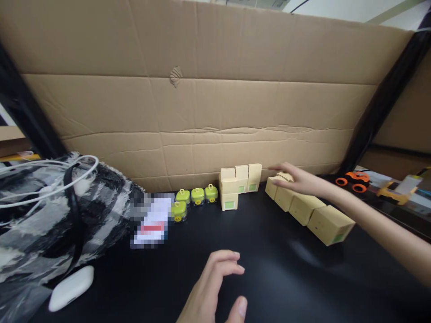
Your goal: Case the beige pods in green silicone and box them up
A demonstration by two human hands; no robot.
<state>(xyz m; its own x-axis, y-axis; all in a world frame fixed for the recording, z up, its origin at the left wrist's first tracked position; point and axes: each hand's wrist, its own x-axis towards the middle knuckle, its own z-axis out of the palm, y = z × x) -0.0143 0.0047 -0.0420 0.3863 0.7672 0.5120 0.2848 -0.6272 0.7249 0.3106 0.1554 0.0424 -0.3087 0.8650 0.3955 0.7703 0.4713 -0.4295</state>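
The right hand (298, 179) lies flat and unclenched, grasping nothing, atop the far end of a row of cream boxes (308, 208) running diagonally from the cardboard wall (215, 103) toward the near right across the black tabletop (269, 264), while the left hand (215, 287) hovers relaxed, well apart.

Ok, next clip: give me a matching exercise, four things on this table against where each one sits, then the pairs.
Things:
1. right hand
2. left hand
3. green-lidded jars
4. orange toy truck

Places:
A. far right edge of the table
B. open above the bare black tabletop, near the camera
C. over the diagonal row of tan boxes
D. left of the stacked boxes, by the cardboard wall

Pairs: 1-C, 2-B, 3-D, 4-A
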